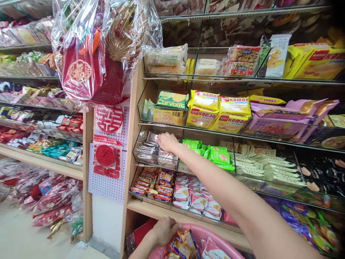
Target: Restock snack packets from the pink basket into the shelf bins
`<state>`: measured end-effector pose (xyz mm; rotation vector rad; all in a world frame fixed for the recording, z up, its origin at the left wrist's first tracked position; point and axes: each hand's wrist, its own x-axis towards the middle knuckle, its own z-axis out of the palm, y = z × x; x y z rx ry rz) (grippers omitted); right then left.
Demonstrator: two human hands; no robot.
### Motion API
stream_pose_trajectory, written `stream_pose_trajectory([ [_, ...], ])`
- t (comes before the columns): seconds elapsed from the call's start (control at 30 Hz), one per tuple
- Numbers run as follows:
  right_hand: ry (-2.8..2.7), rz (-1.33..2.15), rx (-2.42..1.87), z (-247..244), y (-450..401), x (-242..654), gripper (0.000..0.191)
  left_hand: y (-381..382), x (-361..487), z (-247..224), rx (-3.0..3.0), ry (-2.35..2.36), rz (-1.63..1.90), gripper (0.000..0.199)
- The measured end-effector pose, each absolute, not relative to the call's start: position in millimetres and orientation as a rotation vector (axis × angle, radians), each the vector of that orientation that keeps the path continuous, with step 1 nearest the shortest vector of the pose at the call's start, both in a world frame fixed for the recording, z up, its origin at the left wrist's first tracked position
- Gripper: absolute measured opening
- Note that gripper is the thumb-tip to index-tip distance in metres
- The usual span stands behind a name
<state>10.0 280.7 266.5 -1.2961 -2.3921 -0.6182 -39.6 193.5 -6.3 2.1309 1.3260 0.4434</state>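
My right hand [168, 142] reaches into a shelf compartment, its fingers bent over the small brown and silver snack packets [147, 147]. One packet shows at its fingertips; the grip is partly hidden. Low in view, my left hand [165, 230] is closed on the rim of a pink plastic basket [229, 239]. Inside the basket lie orange-and-blue wrapped snacks [185, 244] and white-and-pink packets [214, 250]. Green packets [221, 154] fill the compartment to the right of my right hand.
Clear shelf fronts divide rows of packaged snacks, including yellow packs [202, 108] above and orange packets [156, 183] below. A wrapped red gift bag [94, 79] hangs at left, over red paper decorations [107, 154]. Bagged goods [54, 194] lie near the floor.
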Motion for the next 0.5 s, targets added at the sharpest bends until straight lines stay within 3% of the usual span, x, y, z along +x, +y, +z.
stream_pose_trajectory([
  [0.27, -2.399, -0.304, -1.435, 270.7, 312.4, -5.2, 0.041, 197.1, -38.4, -6.4, 2.135, 1.331, 0.404, 0.046],
  [0.5, -2.403, -0.171, -1.42, 266.9, 317.6, -4.3, 0.033, 198.4, -38.6, -6.2, 2.12, 1.34, 0.389, 0.046],
])
